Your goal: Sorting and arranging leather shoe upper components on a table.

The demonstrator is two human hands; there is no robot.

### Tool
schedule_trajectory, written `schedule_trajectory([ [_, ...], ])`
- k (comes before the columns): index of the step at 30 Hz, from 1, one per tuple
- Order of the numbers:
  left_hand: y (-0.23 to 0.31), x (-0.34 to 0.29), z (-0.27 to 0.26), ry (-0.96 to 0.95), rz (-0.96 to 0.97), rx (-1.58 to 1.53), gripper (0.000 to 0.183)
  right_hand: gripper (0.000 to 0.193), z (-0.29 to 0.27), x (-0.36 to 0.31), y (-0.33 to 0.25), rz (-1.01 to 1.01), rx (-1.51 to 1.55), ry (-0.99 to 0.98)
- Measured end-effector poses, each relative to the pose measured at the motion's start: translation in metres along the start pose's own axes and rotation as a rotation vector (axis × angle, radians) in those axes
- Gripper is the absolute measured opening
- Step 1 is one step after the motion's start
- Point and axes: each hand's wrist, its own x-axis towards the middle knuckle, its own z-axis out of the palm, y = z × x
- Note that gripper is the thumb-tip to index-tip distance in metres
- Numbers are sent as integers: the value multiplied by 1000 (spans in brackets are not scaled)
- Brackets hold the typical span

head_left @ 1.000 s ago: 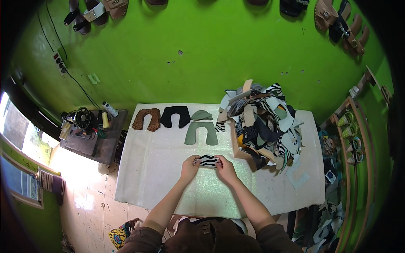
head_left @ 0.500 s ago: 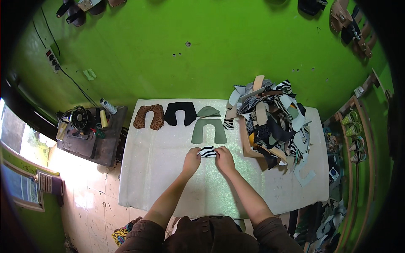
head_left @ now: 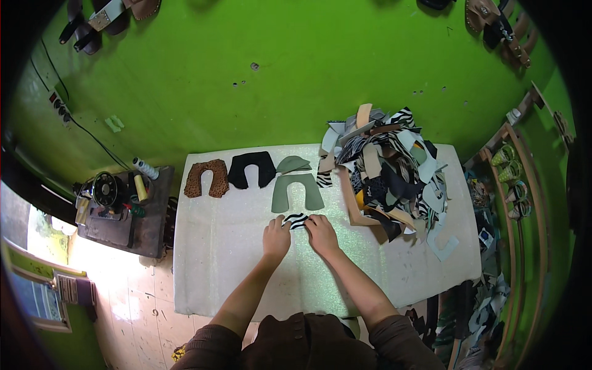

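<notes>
A small zebra-striped piece of material (head_left: 296, 221) lies between my two hands at the middle of the table. My left hand (head_left: 277, 239) grips its left end, fingers closed. At the other end, my right hand (head_left: 322, 234) has its fingers closed on the edge. Just beyond sits a sage-green U-shaped piece (head_left: 281, 196), with small green offcuts (head_left: 294, 164) above it. Farther left are a black U-shaped piece (head_left: 264, 168) and a leopard-print one (head_left: 196, 179). My fingertips partly cover the ends of the striped piece.
A heaped box of material scraps (head_left: 382, 169) takes up the right of the white table (head_left: 222, 265). A pale cut-out scrap (head_left: 442, 245) hangs beside it. On the left stands a sewing machine (head_left: 106, 190) with thread cones. Sandals (head_left: 518, 200) sit on a rack at right.
The view has shifted slightly. My fingers have come farther over the striped piece's ends, so less of it shows. Both hands still hold it.
</notes>
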Motion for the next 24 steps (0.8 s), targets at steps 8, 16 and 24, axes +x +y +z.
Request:
schedule_trajectory([
  [8, 47, 13, -16, -112, 102, -414, 45, 16, -49, -12, -22, 31, 95, 135],
  [16, 87, 29, -35, -75, 244, -156, 47, 17, -120, -9, 19, 245, -242, 563],
  [24, 126, 55, -34, -109, 385, -168, 46, 19, -169, -14, 69, 171, -476, 347],
])
